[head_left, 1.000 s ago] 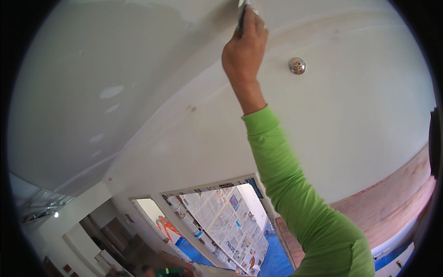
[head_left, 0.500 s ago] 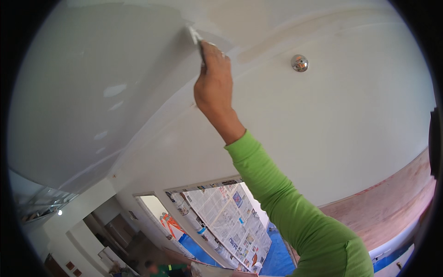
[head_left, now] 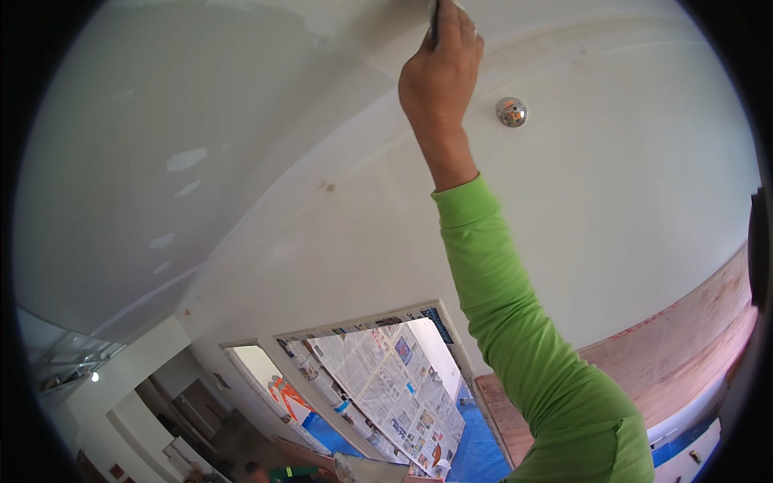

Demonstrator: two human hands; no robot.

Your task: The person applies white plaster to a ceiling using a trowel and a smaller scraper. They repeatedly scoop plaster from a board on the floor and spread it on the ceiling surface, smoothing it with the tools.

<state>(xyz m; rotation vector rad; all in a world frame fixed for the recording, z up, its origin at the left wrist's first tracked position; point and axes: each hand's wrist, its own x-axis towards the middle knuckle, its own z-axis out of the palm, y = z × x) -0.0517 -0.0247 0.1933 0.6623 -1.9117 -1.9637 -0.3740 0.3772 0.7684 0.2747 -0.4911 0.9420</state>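
Note:
My right hand [head_left: 441, 80], at the end of a green-sleeved arm, is raised at the top centre, closed around a thin dark scraper-like tool [head_left: 436, 20] with white smears. The tool reaches up to the pale ceiling [head_left: 185, 97] near its join with the white wall [head_left: 604, 201]; my fingers hide much of it, and its far end is cut off by the view's edge. Whitish patches mark the ceiling. A round chrome fitting [head_left: 511, 112] is on the wall right of my hand. My left hand is out of view.
Below are a newspaper-covered door [head_left: 378, 394], a narrower opening [head_left: 250, 358] with orange objects, blue sheeting [head_left: 479, 443] and reddish board [head_left: 644, 362]. A person [head_left: 282, 472] in green is low at the bottom. A hallway [head_left: 193, 402] and open ceiling framing [head_left: 72, 354] are at left.
Half a second ago my hand and tool were lower and further left; they have swept up and right, to slightly right of where they were one second ago.

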